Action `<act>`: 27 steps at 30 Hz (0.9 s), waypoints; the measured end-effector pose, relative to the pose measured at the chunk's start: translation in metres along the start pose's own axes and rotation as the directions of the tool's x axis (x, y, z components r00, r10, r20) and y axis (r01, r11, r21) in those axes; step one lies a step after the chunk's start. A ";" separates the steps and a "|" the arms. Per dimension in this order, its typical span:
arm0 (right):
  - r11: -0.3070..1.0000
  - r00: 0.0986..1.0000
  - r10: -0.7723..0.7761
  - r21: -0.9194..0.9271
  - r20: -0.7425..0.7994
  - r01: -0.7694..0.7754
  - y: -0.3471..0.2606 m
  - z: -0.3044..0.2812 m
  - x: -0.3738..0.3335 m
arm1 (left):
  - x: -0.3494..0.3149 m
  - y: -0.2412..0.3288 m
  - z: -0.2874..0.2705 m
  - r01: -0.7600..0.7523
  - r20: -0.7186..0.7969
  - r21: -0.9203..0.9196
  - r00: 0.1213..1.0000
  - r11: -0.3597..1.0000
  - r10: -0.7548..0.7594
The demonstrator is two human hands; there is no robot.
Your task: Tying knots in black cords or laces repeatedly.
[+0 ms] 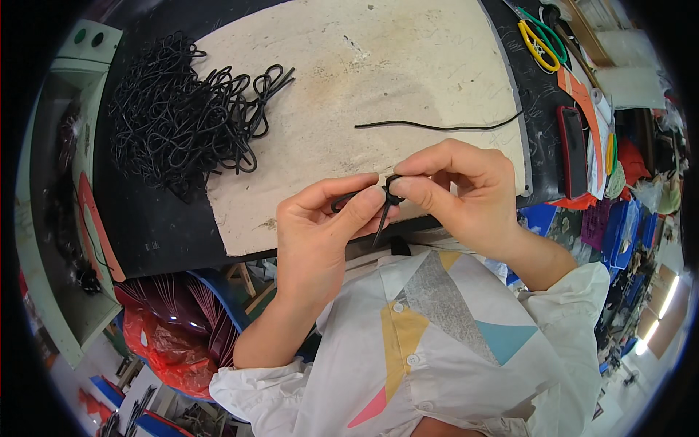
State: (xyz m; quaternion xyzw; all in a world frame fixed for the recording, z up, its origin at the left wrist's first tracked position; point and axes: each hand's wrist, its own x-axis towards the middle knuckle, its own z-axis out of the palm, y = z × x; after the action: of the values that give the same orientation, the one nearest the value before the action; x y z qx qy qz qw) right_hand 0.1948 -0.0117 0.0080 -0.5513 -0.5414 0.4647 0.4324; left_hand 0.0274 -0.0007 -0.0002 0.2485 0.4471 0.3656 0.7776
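Between my two hands is a short black cord [381, 221], looped and crossed on itself at the fingertips. My left hand [320, 218] pinches it between thumb and fingers, with one loop showing beside the index finger and a loose end hanging down. My right hand [459, 189] pinches a small loop of the same cord between thumb and forefinger. Just how the cord is knotted is hidden by the fingers. Beyond the hands, a single straight length of black cord [437, 127] lies on the pale board [328, 95]. A large tangled heap of black cords [178, 120] lies to the left.
At the right stand yellow-handled scissors [539, 47], green-handled scissors [559, 44] and a dark phone in a red case [573, 149]. A grey-green open metal box [87, 189] borders the table's left side. Below it hangs a red plastic bag [164, 349].
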 end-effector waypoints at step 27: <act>0.872 0.939 -0.308 -0.348 0.154 0.344 0.006 -0.002 0.007 | 0.000 -0.008 -0.005 -0.073 0.007 0.063 0.997 0.995 0.073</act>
State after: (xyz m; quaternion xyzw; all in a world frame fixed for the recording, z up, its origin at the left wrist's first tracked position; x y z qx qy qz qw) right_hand 0.1982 -0.0049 0.0026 -0.5010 -0.7241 0.3000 0.3670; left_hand 0.0258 -0.0052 -0.0081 0.2900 0.4472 0.3789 0.7566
